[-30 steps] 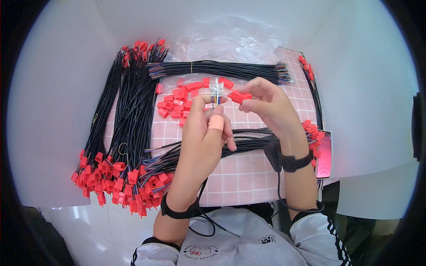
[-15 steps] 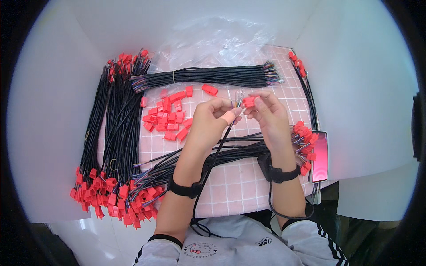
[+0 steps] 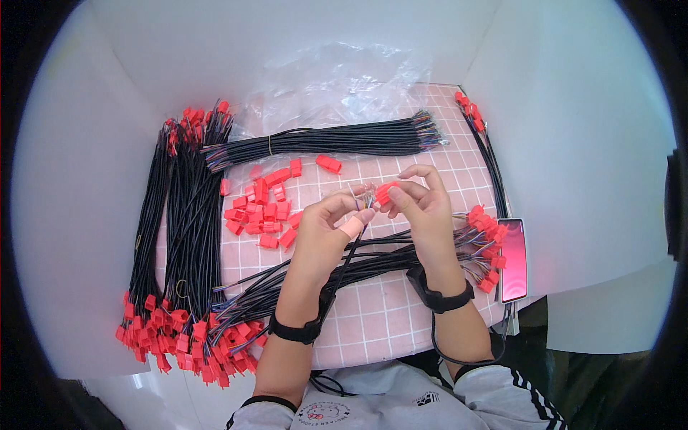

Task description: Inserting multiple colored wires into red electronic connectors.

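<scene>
A black cable (image 3: 348, 259) is pinched between the thumb and fingers of my left hand (image 3: 326, 228), its thin coloured wires (image 3: 369, 196) fanning out above the fingertips. A peach-coloured wrap covers that thumb. My right hand (image 3: 428, 215) is closed on a small red plastic connector (image 3: 387, 192) beside the wire ends. Whether any wire sits inside the connector cannot be made out. Left of my hands lies a pile of loose red connectors (image 3: 269, 211). Under my forearms runs a bundle of black cables (image 3: 380, 259), with red connectors on its right ends.
A tied cable bundle (image 3: 322, 141) lies across the back, near a clear plastic bag (image 3: 344, 75). Thick cable bundles with red connectors (image 3: 193, 215) fill the left side. A phone (image 3: 513, 261) and a few cables (image 3: 489, 158) lie at right. White panels (image 3: 588, 158) surround the pink-checked table.
The view has shifted slightly. Both hands have come a little nearer to me and to the left, still holding the cable and the red connector close together.
</scene>
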Demonstrator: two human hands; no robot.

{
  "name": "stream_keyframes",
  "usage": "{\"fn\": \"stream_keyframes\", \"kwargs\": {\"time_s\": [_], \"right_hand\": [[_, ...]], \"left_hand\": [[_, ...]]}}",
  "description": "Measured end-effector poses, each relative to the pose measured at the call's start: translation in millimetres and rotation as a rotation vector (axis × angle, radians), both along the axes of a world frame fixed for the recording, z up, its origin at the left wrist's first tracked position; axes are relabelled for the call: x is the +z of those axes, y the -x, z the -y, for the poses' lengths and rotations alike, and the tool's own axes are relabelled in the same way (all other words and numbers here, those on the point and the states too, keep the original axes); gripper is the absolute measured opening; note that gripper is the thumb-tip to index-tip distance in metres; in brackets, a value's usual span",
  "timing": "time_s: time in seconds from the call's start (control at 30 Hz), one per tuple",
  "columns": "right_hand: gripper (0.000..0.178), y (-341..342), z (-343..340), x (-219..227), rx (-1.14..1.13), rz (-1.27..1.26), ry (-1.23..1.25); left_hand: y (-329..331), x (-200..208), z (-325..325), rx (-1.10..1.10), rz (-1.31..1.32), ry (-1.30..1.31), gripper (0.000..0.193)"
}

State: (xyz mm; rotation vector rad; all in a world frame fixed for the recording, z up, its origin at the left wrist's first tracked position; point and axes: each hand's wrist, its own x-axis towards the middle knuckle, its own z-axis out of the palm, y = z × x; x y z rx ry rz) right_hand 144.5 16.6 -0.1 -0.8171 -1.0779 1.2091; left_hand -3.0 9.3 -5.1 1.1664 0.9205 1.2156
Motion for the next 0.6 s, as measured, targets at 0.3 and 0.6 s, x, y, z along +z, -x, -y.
{"fn": "stream_keyframes", "kwargs": {"time_s": [0.3,0.6], "right_hand": [[0.023,12,5,-1,-0.012,0.049,-0.081],[0.022,-3,-1,-3,-0.075,0.007,0.017]], "left_hand": [[-4,5,5,0.029,0.070,0.039,0.013],[-6,9,9,0.037,-0.012,0.018,0.018]]}}
